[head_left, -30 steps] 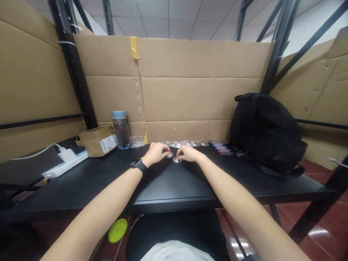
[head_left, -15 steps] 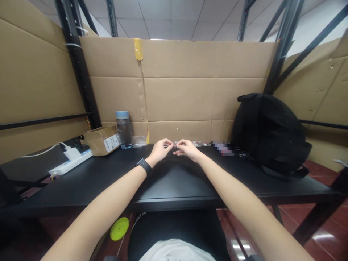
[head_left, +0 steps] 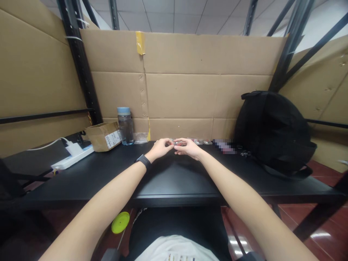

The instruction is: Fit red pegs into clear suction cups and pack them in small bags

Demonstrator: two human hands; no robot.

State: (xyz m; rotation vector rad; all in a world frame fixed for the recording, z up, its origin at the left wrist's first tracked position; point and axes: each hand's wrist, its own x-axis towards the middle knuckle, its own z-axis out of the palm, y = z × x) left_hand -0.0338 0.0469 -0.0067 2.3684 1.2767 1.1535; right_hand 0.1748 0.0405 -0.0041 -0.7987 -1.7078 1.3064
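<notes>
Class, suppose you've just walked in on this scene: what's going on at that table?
A person has both hands together over the black table. The left hand and right hand hold a small item between their fingertips, mostly hidden by the fingers. Just beyond, small clear packets lie along the foot of the cardboard wall. A bottle stands beside a cardboard box on the left; a black backpack is on the right.

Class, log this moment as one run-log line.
left hand, right hand: small item held between fingertips; item detail: unclear; beyond: clear packets, cardboard wall
</notes>
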